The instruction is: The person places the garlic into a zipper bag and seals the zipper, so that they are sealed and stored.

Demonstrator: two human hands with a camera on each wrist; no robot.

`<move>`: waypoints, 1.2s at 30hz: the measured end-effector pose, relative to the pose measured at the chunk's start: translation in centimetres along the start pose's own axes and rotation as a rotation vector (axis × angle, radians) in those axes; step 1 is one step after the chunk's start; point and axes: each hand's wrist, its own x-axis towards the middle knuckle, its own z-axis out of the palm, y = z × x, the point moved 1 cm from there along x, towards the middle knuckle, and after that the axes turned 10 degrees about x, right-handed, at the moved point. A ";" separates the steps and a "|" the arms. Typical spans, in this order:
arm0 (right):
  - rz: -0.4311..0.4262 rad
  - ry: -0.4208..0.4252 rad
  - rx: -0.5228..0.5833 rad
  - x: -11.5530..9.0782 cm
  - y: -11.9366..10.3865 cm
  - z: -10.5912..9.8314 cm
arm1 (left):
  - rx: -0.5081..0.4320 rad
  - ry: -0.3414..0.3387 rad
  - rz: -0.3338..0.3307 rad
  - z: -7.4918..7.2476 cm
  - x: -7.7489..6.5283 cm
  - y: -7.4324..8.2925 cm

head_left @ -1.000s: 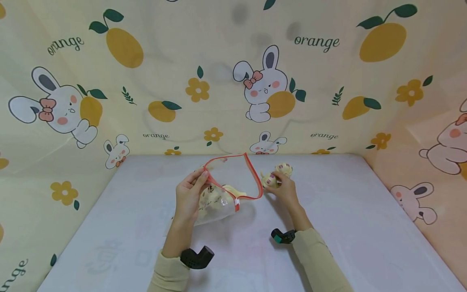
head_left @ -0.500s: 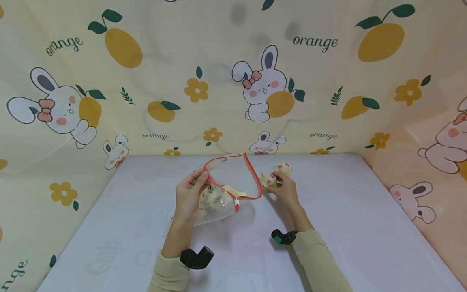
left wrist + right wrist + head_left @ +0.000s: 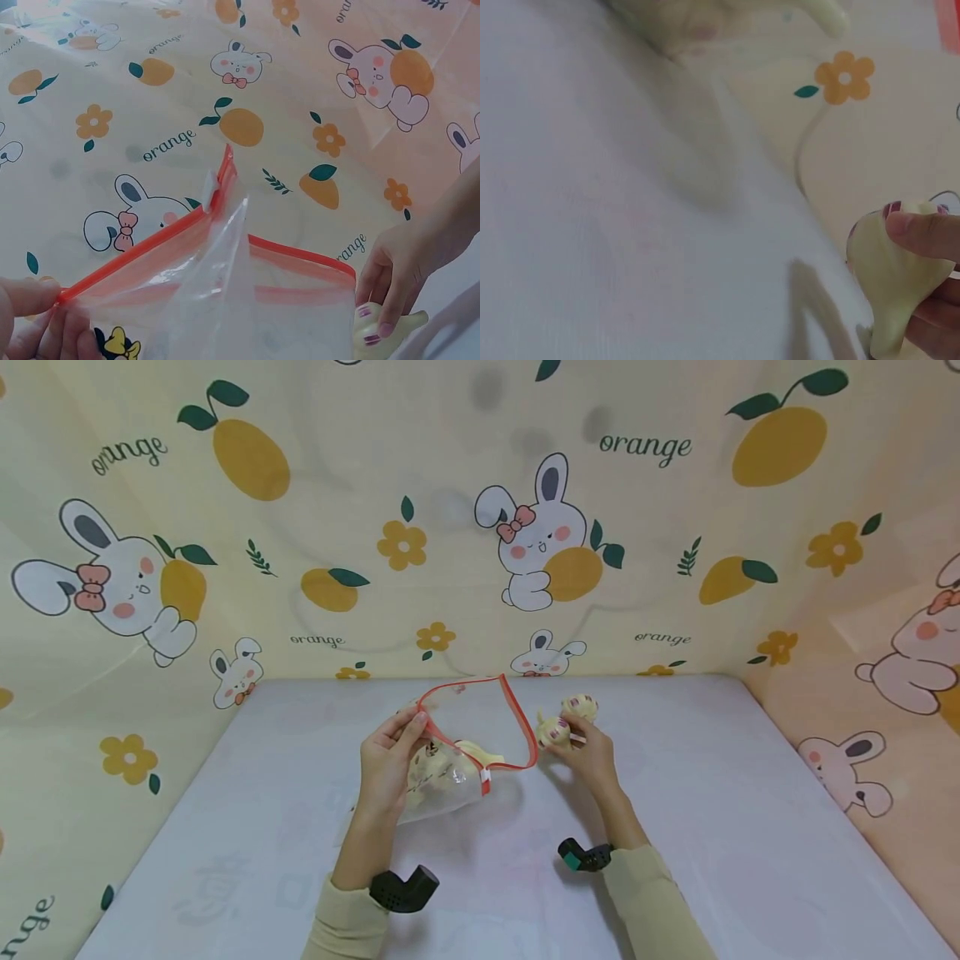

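In the head view my left hand [image 3: 387, 764] pinches the red-edged mouth of a clear zip bag [image 3: 450, 789] between thumb and fingers. The bag's mouth gapes, and pale yellow pieces [image 3: 482, 752] show inside it. To the right, my right hand [image 3: 591, 750] grips a pale yellow bulb-shaped piece [image 3: 552, 732] with purple marks. The right wrist view shows this bulb [image 3: 896, 262] narrowing to a stem, with my thumb across its wide end. A similar round piece [image 3: 581, 705] appears just beyond my fingers; I cannot tell whether it is held too.
A white-covered table [image 3: 750, 860] lies beneath both hands. A curtain [image 3: 450, 560] printed with rabbits and oranges hangs behind it and at both sides. Black wrist cameras [image 3: 405, 888] sit on the forearms.
My right hand's grip shifts slightly, with the bulb-shaped piece turning a little in the fingers. My left hand keeps its hold on the bag. The head view drifts slightly.
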 end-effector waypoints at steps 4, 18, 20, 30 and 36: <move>-0.006 0.010 0.010 -0.3 -0.3 -0.1 | 0.009 0.001 0.000 0.0 0.0 0.1; -0.016 0.041 0.093 -1.3 -1.9 0.3 | -0.009 -0.003 0.021 -0.1 0.1 0.1; -0.011 0.040 0.092 -1.4 -2.0 0.3 | -0.010 -0.005 0.018 -0.1 0.1 0.0; -0.037 0.042 0.094 -1.7 -2.7 -0.1 | 0.020 -0.010 0.001 -0.1 0.0 -0.1; -0.056 0.044 0.099 -2.0 -4.0 -0.4 | 0.042 -0.020 -0.004 -0.1 0.0 -0.1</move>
